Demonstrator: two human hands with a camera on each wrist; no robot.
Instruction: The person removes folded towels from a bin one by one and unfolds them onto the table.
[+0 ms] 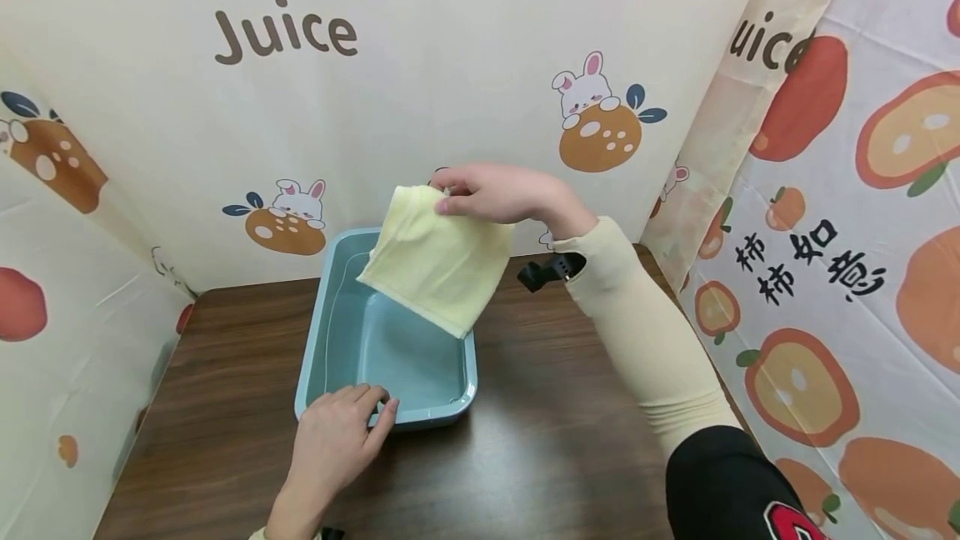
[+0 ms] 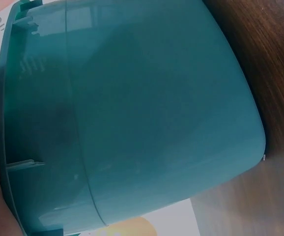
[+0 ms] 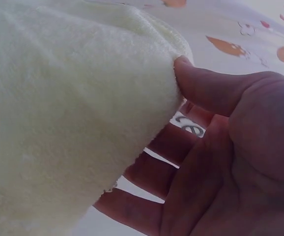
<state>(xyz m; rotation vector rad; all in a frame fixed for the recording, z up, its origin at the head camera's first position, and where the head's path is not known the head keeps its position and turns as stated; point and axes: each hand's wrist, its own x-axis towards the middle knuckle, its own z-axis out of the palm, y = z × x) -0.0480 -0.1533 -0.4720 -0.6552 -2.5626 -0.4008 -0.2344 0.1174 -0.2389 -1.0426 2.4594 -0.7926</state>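
Observation:
A pale yellow cloth (image 1: 442,261) hangs by its upper edge from my right hand (image 1: 498,192), which pinches it between thumb and fingers. The right wrist view shows the thumb (image 3: 211,86) pressed on the fuzzy cloth (image 3: 73,113), with the other fingers behind it. Below the cloth stands a light blue plastic basin (image 1: 324,315), its far right part covered by the cloth. My left hand (image 1: 337,436) holds the basin's near rim, fingers curled over it. In the left wrist view the basin's outer wall (image 2: 156,108) fills most of the picture.
The basin stands on a dark brown wooden table (image 1: 555,423). Printed fabric with bunnies and fruit hangs behind (image 1: 450,65) and along both sides. A black strap (image 1: 551,271) is on my right wrist.

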